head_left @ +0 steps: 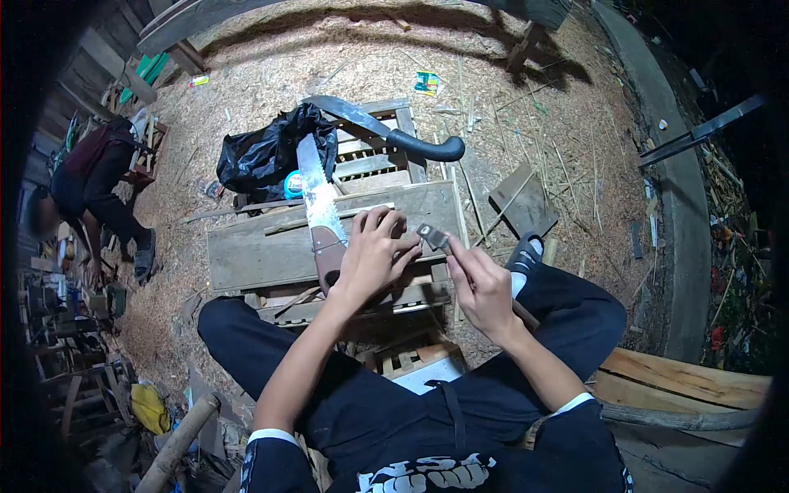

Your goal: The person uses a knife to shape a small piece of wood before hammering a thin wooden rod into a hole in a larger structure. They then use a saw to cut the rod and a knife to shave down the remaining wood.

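My right hand (485, 292) is closed round the handle of a hammer, its metal head (432, 237) over the right part of a low wooden bench (238, 251). Close to the left of that head, my left hand (374, 253) has its fingers bent and drawn together over the bench; whatever they pinch is too small to name. A handsaw (322, 201) lies beside my left hand, its brown handle partly under my wrist. Beyond my hands, a big curved knife (353, 115) with a black handle lies across the slats.
A black plastic bag (259, 156) and a round blue tape roll (293, 185) are at the bench's far left. A person (99, 181) bends down at the left. Wooden planks (666, 378) lie at the right, and wood shavings cover the ground.
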{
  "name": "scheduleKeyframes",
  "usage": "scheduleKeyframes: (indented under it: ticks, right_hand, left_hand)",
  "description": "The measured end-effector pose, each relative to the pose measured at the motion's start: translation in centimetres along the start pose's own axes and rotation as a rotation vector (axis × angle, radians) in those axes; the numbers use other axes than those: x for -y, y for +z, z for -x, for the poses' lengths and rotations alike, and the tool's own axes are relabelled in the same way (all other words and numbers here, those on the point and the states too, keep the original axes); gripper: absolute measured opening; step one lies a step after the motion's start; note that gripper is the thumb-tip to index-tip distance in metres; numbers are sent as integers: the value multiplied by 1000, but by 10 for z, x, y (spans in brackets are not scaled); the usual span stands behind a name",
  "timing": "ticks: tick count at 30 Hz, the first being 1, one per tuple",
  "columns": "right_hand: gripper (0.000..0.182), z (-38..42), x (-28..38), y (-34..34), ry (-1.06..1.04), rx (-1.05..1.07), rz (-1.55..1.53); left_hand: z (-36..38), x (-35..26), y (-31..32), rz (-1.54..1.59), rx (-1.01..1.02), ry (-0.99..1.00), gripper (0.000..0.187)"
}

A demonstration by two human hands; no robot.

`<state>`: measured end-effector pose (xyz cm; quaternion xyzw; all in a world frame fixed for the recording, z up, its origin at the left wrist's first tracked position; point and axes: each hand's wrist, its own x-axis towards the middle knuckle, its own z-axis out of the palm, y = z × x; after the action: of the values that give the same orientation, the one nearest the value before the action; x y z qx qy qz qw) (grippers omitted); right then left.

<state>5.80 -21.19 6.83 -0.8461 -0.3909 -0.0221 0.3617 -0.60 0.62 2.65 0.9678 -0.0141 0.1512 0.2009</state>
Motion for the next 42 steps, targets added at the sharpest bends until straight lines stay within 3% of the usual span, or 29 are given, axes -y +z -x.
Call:
scheduleKeyframes:
  ticks: [28, 35, 39, 42]
  right_hand:
    - [34, 0, -9, 5, 49, 99, 36]
    - [35, -1, -5, 0, 62, -19, -64]
    - [37, -3, -4, -1, 47, 103, 18]
    - [36, 0, -4, 3, 40, -32, -62]
  left_hand:
    - [1, 6, 7, 50, 20, 58, 27]
    - [1, 4, 6, 54, 38, 48, 29]
    - [1, 6, 6, 19, 45, 62, 28]
    - [4, 6, 7, 44, 46, 54, 27]
